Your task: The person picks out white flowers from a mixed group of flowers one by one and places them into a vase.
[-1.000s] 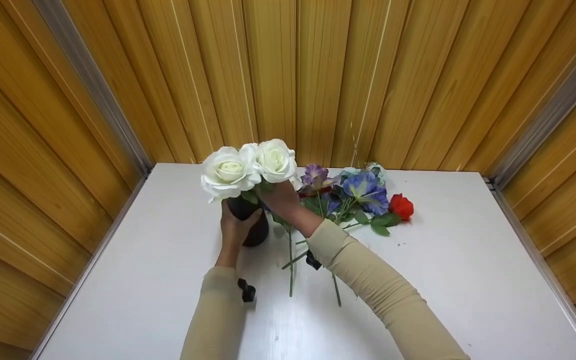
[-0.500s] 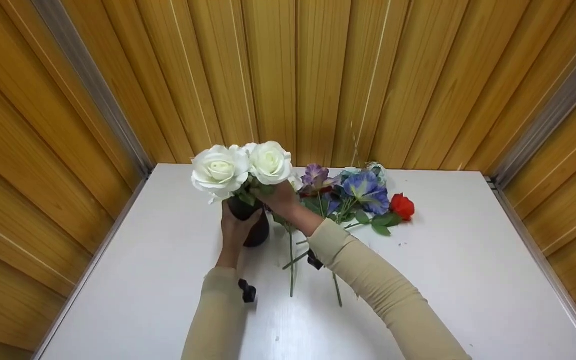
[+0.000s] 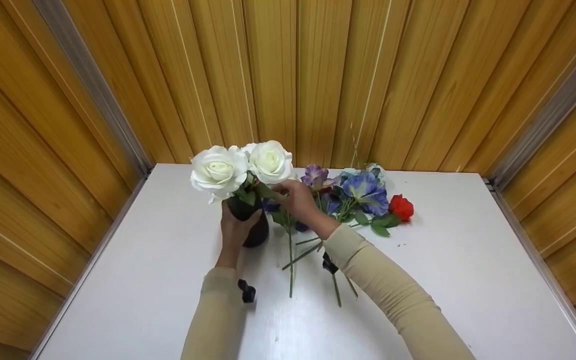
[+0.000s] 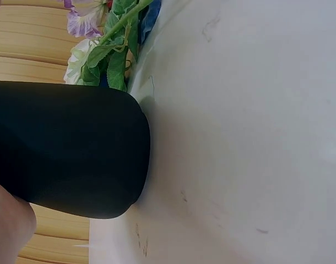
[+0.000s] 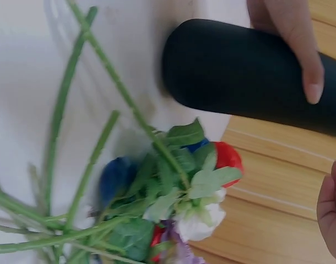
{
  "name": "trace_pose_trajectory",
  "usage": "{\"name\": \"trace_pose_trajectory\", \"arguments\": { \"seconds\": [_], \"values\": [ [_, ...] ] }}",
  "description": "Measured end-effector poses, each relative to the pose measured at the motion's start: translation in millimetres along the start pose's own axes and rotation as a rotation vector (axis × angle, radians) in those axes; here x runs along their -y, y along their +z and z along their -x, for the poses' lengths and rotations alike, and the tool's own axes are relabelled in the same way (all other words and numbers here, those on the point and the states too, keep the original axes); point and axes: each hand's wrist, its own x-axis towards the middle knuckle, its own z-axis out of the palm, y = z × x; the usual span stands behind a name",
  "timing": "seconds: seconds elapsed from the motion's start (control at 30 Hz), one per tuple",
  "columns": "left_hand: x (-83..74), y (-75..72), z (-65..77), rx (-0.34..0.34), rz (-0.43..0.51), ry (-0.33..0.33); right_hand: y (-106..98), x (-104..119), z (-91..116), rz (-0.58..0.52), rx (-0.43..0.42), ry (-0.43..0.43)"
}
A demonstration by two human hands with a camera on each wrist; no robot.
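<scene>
So the landmark here is the dark, rounded matte vase [image 3: 249,222] standing upright on the white tabletop [image 3: 443,280], toward the back and a bit left of the middle. The left hand [image 3: 233,231] is wrapped around its near side, fingers curled on the body, which looks like it's there to keep the vase from tipping while the tall stuff on top gets fiddled with. In the right wrist view you can see a thumb [image 5: 300,49] lying flat across the black wall.

Two white fabric roses [image 3: 240,167] stick up out of the vase mouth, heads side by side, leaning slightly left. The right hand [image 3: 300,200] is just right of the vase, fingertips up at the leaves under the right-hand rose. Fingers look loosely bent and reaching; I can't tell for sure whether they're actually pinching a leaf or stem or just touching it.

Right of the vase lies a loose pile of fake flowers: blue and purple blooms [image 3: 355,190] with green leaves, and a small red rosebud [image 3: 401,206] at the far end. Their long green stems [image 3: 292,260] point back toward the person.

Room-wise: the wood-panel wall [image 3: 318,75] is close behind the vase, so not much space back there. Left of the vase there's a strip of table before the metal edge. In front of it, plenty of open white surface between the two beige sleeves [image 3: 383,285]
</scene>
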Motion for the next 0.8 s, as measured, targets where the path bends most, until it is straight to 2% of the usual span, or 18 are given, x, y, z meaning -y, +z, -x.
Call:
{"name": "trace_pose_trajectory", "arguments": {
  "seconds": [0.13,0.3,0.53,0.8],
  "values": [
    [-0.2,-0.7,0.8,0.005,0.007,-0.017,3.4,-12.9,6.9,0.007,0.033,0.047],
    [0.2,-2.1,1.8,0.002,-0.006,0.003,9.5,-30.3,16.7,-0.008,0.096,0.149],
    [0.0,-2.2,2.6,-0.009,0.004,0.018,19.4,-52.7,32.5,0.040,0.070,0.181],
    [-0.5,-0.5,1.5,-0.012,0.001,0.030,30.6,-72.8,43.8,0.016,0.034,0.345]
  ]
}}
